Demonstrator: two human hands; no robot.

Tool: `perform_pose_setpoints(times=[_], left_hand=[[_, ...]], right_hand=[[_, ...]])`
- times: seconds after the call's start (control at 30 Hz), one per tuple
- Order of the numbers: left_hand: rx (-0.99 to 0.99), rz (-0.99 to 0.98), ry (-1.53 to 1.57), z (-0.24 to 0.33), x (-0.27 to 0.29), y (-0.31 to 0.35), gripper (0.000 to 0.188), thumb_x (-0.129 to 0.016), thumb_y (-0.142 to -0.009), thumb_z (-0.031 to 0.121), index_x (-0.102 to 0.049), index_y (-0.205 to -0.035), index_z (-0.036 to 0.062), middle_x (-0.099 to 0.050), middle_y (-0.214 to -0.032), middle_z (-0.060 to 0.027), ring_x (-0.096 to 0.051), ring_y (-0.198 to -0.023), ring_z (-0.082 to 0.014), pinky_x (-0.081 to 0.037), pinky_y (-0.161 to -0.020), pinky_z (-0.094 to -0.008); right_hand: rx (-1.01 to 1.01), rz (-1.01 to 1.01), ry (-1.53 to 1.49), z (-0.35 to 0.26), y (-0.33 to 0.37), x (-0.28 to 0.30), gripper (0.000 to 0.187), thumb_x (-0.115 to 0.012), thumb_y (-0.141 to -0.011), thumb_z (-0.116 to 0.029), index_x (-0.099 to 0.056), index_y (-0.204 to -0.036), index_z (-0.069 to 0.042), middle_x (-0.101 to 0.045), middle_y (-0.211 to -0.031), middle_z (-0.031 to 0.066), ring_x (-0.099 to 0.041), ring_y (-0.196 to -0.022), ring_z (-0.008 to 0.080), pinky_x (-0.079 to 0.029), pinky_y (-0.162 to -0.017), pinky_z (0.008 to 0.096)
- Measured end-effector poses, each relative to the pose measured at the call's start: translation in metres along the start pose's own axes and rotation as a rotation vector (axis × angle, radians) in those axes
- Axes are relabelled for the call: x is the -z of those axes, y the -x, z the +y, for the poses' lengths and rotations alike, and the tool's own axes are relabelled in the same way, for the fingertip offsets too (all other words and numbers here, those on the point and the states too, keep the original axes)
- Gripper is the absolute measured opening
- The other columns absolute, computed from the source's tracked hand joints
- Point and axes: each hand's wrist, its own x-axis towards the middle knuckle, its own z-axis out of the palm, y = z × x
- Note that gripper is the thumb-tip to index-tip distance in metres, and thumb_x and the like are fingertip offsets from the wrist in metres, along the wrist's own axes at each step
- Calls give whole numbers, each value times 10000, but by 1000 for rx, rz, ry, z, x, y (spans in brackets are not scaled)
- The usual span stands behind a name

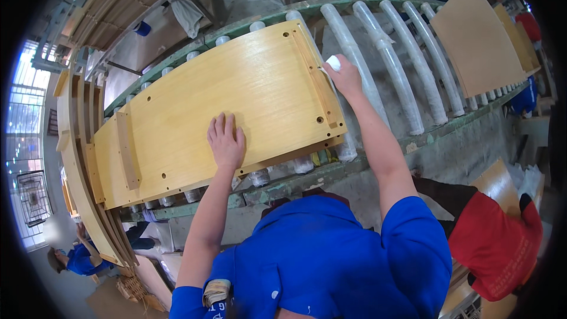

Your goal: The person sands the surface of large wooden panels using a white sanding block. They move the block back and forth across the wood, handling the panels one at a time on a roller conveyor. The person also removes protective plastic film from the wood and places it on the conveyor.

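Clutching a white item (333, 63), right grip (347, 78) flanks the panel (220, 94) beneath splayed left grip (226, 145).

Glaring window (26, 103) at left, bowed edges

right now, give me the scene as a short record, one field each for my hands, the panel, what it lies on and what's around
Left hand: flat on the yellow wooden panel, fingers slightly spread
Right hand: holds a small white object at the panel's right end; kind unclear
Panel: wooden strip near each end, several holes
Support: roller conveyor
Farther right: brown board
Nearby: person in red
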Motion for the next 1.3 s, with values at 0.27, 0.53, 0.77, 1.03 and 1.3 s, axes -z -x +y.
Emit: perform_pose_setpoints(times=[0.27,0.53,0.77,1.03,1.3], left_hand=[[-10,27,-3,-3,-6,2,406,-539,-854,242,-516,-1238,111,-442,-1325,-124,-345,-1264,-343,-269,-1050,-468],[-10,19,-23,-6,-9,3,410,-524,-873,261,-503,-1259,124,-438,-1337,-120,-338,-1275,-332,-259,-1057,-456],[12,-21,-60,-6,-10,3,424,-504,-892,274,-477,-1290,130,-410,-1372,-112,-315,-1296,-317,-247,-1074,-437],[15,-24,-87,1,-8,2,424,-485,-894,268,-474,-1286,105,-414,-1358,-140,-324,-1284,-338,-247,-1070,-453],[34,-89,-95,7,-12,-5,461,-451,-891,268,-431,-1309,75,-380,-1371,-174,-288,-1304,-363,-216,-1083,-490]], right_hand=[[-40,-43,-18,8,50,26,414,-647,-786,-439,-607,-998,-86,-669,-824,156,-648,-788,339,-495,-665,426],[-18,-74,-34,15,113,55,408,-654,-783,-428,-604,-991,-80,-664,-779,152,-648,-744,341,-498,-638,426],[-43,-118,30,17,135,64,375,-655,-779,-427,-607,-952,-98,-658,-739,137,-645,-710,339,-495,-616,433],[-73,-202,119,10,130,68,352,-666,-768,-411,-618,-973,-129,-653,-768,144,-642,-736,335,-490,-629,435],[-569,-199,-1434,32,138,82,453,-509,-927,-334,-481,-1239,-8,-502,-696,46,-417,-503,110,-326,-425,244]])
